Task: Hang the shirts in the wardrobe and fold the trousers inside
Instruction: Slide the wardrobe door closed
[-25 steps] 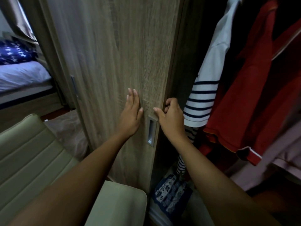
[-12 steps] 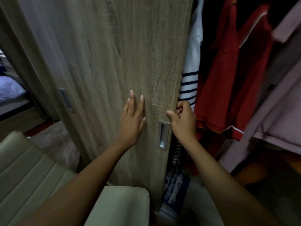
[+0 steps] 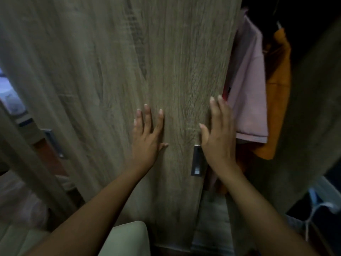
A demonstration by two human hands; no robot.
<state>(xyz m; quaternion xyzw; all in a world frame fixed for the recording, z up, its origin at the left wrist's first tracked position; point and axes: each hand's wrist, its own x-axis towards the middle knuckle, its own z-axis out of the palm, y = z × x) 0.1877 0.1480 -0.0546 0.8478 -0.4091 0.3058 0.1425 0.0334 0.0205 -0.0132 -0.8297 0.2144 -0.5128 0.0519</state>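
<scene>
The wood-grain sliding wardrobe door (image 3: 129, 71) fills most of the head view. My left hand (image 3: 147, 137) lies flat on its face, fingers spread. My right hand (image 3: 217, 133) rests open against the door's right edge, just above the recessed metal handle (image 3: 196, 161). In the narrow gap to the right of the door hang a pink shirt (image 3: 251, 97) and an orange shirt (image 3: 278, 89). Only a sliver of red cloth (image 3: 224, 93) shows at the door's edge. No trousers are clearly visible.
A second wardrobe panel (image 3: 313, 108) stands at the right. A pale green padded chair (image 3: 125, 239) sits low in front of me. A bed (image 3: 11, 100) shows at the far left past the door. A white cord (image 3: 313, 213) hangs at lower right.
The door has slid to the right, covering the striped and red shirts. My right hand has uncurled from the door edge and now lies open against it. My view shifted right.
</scene>
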